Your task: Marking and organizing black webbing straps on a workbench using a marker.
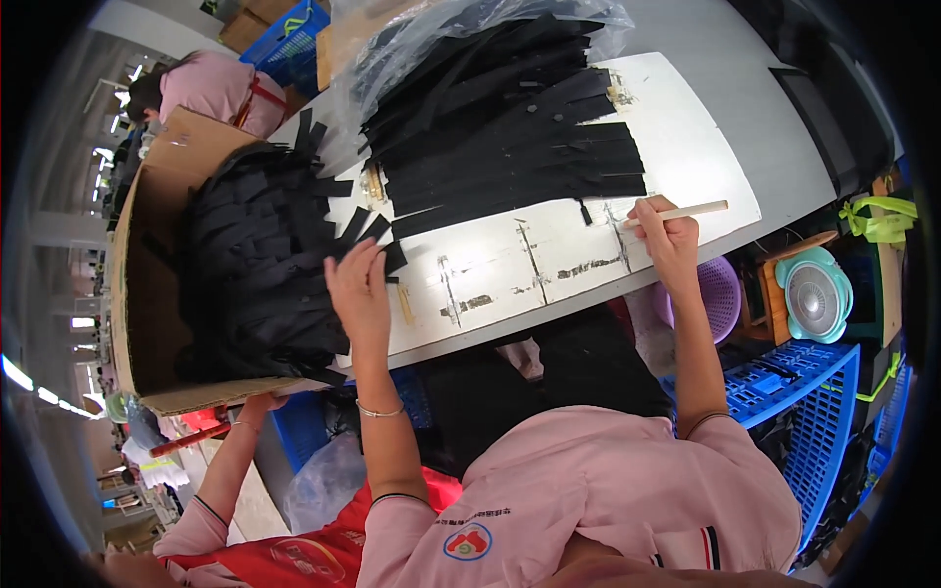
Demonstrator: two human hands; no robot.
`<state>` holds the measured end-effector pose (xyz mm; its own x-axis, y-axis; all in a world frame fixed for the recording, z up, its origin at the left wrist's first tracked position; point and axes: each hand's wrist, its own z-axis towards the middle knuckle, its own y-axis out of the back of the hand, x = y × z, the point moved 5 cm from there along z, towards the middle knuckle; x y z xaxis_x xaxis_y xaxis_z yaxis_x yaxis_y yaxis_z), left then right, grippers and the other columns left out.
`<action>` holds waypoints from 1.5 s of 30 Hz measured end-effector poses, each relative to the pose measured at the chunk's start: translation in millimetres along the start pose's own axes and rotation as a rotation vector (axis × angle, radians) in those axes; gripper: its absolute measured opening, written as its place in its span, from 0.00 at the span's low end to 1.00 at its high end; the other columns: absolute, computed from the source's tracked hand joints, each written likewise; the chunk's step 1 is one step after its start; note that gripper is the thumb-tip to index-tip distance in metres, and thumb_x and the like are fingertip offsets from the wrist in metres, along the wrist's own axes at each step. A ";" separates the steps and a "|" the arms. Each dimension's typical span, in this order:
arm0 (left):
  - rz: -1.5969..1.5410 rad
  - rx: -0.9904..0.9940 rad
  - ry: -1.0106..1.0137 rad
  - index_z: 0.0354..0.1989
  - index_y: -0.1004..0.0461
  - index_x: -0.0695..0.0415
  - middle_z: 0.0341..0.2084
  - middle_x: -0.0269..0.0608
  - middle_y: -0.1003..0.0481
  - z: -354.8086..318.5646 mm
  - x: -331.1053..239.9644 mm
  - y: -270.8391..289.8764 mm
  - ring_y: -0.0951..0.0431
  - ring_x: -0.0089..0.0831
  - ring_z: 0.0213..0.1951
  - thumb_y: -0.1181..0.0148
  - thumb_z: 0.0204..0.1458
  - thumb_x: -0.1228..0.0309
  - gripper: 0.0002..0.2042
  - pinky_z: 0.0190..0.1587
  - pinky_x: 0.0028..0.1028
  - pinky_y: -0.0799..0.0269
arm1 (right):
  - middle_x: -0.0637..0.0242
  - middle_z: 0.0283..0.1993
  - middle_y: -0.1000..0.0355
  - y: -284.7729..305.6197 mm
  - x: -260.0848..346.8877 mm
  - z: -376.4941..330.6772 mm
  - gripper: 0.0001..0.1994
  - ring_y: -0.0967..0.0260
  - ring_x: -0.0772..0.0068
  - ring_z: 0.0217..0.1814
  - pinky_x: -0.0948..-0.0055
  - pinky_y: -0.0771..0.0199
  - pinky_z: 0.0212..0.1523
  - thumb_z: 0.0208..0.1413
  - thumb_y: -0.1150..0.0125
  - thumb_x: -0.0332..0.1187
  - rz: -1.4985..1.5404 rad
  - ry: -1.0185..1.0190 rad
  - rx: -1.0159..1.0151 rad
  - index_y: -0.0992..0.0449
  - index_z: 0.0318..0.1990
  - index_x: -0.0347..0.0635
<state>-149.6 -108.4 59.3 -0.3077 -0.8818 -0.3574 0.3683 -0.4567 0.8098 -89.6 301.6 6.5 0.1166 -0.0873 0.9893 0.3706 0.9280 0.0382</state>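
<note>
A layer of black fabric strips lies side by side on the white board, covering its far and middle part, with uneven ends toward the board's right side. The near part of the board is bare but for dark lines and smudged marks. The right hand, above the board's near right part, is closed around a slim pale stick, which points out to the right. The left hand is well apart from it, over the board's near left corner, its fingers bent beside the loose strip ends; whether they pinch one, I cannot tell. A bracelet circles the left wrist.

At the board's left end stands an open cardboard box, heaped with more black strips, some spilling over onto the board. Clear plastic sheeting is bunched at the board's far left edge. The grey table carries the board and shows beyond it.

Below the board's right side are a purple basket and a blue crate. Beyond the board's far left is a co-worker in a pink shirt; left of its near edge, another co-worker's forearm reaches toward the box.
</note>
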 end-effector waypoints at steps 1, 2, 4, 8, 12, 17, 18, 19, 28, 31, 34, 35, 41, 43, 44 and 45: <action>-0.097 0.048 0.006 0.42 0.18 0.59 0.41 0.44 0.18 0.3 -16.0 -7.2 0.20 0.45 0.48 0.38 0.60 0.72 0.06 0.61 0.44 0.34 | 0.72 0.28 0.27 0.4 1.2 0.9 0.10 0.38 0.86 0.27 0.81 0.38 0.29 0.69 0.41 0.31 -0.057 0.014 0.008 0.19 0.38 0.32; -0.207 0.088 0.025 0.42 0.18 0.59 0.38 0.45 0.18 -1.3 -33.5 -15.3 0.19 0.46 0.43 0.38 0.61 0.73 0.06 0.54 0.41 0.27 | 0.72 0.28 0.27 1.3 2.3 0.5 0.10 0.38 0.86 0.27 0.81 0.38 0.29 0.69 0.41 0.31 -0.079 0.023 0.013 0.19 0.38 0.32; -0.350 0.213 -0.015 0.42 0.18 0.60 0.35 0.46 0.19 -4.8 -73.3 -36.9 0.19 0.46 0.38 0.37 0.60 0.73 0.06 0.41 0.37 0.25 | 0.72 0.27 0.27 2.0 0.1 -0.9 0.10 0.38 0.87 0.26 0.82 0.39 0.27 0.70 0.41 0.32 0.098 -0.044 0.005 0.18 0.46 0.33; -0.532 0.287 -0.081 0.41 0.17 0.59 0.35 0.44 0.19 -8.6 -141.3 -77.9 0.19 0.43 0.37 0.34 0.56 0.73 0.07 0.40 0.35 0.24 | 0.69 0.32 0.22 -4.5 9.4 -14.2 0.13 0.31 0.86 0.29 0.82 0.32 0.30 0.71 0.43 0.34 -0.087 0.115 -0.048 0.19 0.56 0.38; -0.569 0.278 -0.093 0.44 0.17 0.60 0.36 0.43 0.19 -8.8 -181.8 -105.7 0.18 0.41 0.37 0.33 0.55 0.74 0.09 0.40 0.32 0.24 | 0.60 0.47 0.17 -21.9 21.1 -42.4 0.15 0.21 0.63 0.52 0.66 0.26 0.55 0.61 0.35 0.27 -0.524 0.410 0.046 0.19 0.56 0.42; -0.492 0.218 -0.186 0.42 0.16 0.58 0.39 0.41 0.19 -18.3 -188.7 -105.6 0.21 0.42 0.42 0.32 0.54 0.75 0.09 0.47 0.36 0.27 | 0.62 0.57 0.20 -20.6 15.1 -56.5 0.25 0.25 0.62 0.63 0.56 0.31 0.64 0.54 0.28 0.29 -0.943 0.657 0.134 0.23 0.61 0.45; -0.477 0.221 -0.173 0.42 0.16 0.58 0.39 0.41 0.19 -20.6 -181.0 -102.1 0.21 0.42 0.42 0.32 0.54 0.75 0.09 0.47 0.36 0.27 | 0.64 0.58 0.21 -13.8 14.9 -54.8 0.26 0.26 0.61 0.65 0.54 0.32 0.67 0.55 0.29 0.31 -0.997 0.702 0.086 0.24 0.63 0.45; -0.444 0.180 -0.165 0.42 0.16 0.58 0.39 0.41 0.19 -22.2 -171.3 -95.8 0.21 0.41 0.42 0.32 0.53 0.75 0.09 0.47 0.35 0.27 | 0.64 0.58 0.21 -5.3 13.6 -51.4 0.27 0.27 0.61 0.65 0.54 0.33 0.67 0.55 0.29 0.32 -1.027 0.699 0.069 0.25 0.64 0.45; -0.051 -0.010 -0.007 0.51 0.17 0.56 0.54 0.42 0.21 -67.7 -98.2 -41.8 0.26 0.45 0.60 0.34 0.56 0.75 0.14 0.72 0.47 0.44 | 0.63 0.62 0.24 25.4 6.4 -41.7 0.25 0.31 0.57 0.66 0.53 0.36 0.68 0.60 0.33 0.34 -1.077 0.683 0.108 0.26 0.65 0.45; -0.030 0.091 0.054 0.61 0.22 0.55 0.62 0.42 0.25 -92.7 -87.9 -37.2 0.33 0.45 0.68 0.37 0.61 0.69 0.19 0.75 0.52 0.58 | 0.62 0.61 0.24 26.3 2.5 -41.9 0.25 0.31 0.55 0.65 0.55 0.35 0.68 0.60 0.34 0.30 -1.031 0.590 0.063 0.25 0.66 0.48; 0.029 0.140 0.119 0.67 0.27 0.54 0.67 0.42 0.29 -104.9 -73.7 -35.6 0.38 0.44 0.72 0.40 0.64 0.65 0.23 0.76 0.55 0.67 | 0.62 0.60 0.24 27.7 -0.7 -42.5 0.23 0.31 0.56 0.65 0.56 0.34 0.67 0.61 0.35 0.29 -1.042 0.565 0.029 0.24 0.65 0.48; 0.033 0.112 0.137 0.67 0.27 0.54 0.67 0.42 0.29 -106.8 -69.8 -33.6 0.38 0.44 0.73 0.40 0.64 0.65 0.23 0.76 0.55 0.67 | 0.63 0.61 0.24 27.8 -0.7 -41.5 0.22 0.31 0.58 0.65 0.57 0.33 0.66 0.60 0.35 0.27 -1.026 0.576 0.032 0.22 0.63 0.48; -0.005 0.040 0.172 0.63 0.25 0.58 0.66 0.46 0.28 -110.1 -61.2 -34.6 0.37 0.47 0.72 0.37 0.62 0.64 0.22 0.75 0.56 0.63 | 0.61 0.59 0.23 13.6 20.2 -37.4 0.19 0.29 0.58 0.64 0.59 0.33 0.66 0.63 0.38 0.27 -1.079 0.564 -0.033 0.21 0.62 0.48; 0.017 0.013 0.167 0.64 0.24 0.55 0.65 0.42 0.27 -111.1 -61.5 -36.2 0.37 0.44 0.72 0.39 0.63 0.66 0.21 0.76 0.50 0.60 | 0.61 0.58 0.23 -5.4 34.4 -40.3 0.18 0.29 0.59 0.62 0.59 0.33 0.66 0.64 0.39 0.28 -0.996 0.514 -0.031 0.21 0.61 0.47; 0.014 0.009 0.166 0.64 0.24 0.55 0.65 0.42 0.27 -111.3 -61.4 -37.4 0.37 0.44 0.72 0.39 0.63 0.66 0.21 0.76 0.50 0.60 | 0.60 0.58 0.23 -17.3 41.7 -43.5 0.17 0.28 0.59 0.61 0.60 0.33 0.66 0.66 0.41 0.28 -0.908 0.478 -0.048 0.20 0.60 0.47; 0.018 -0.012 0.157 0.63 0.23 0.55 0.65 0.42 0.27 -111.2 -61.5 -37.7 0.36 0.44 0.71 0.39 0.63 0.66 0.20 0.75 0.50 0.59 | 0.61 0.56 0.22 -33.3 46.2 -45.7 0.15 0.27 0.59 0.58 0.60 0.32 0.65 0.67 0.44 0.28 -0.762 0.418 0.010 0.19 0.57 0.45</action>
<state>-47.0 -50.0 -1.0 -0.1599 -0.8971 -0.4118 0.3833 -0.4409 0.8116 -54.5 250.1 44.6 0.1699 -0.8106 0.5604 0.4774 0.5652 0.6728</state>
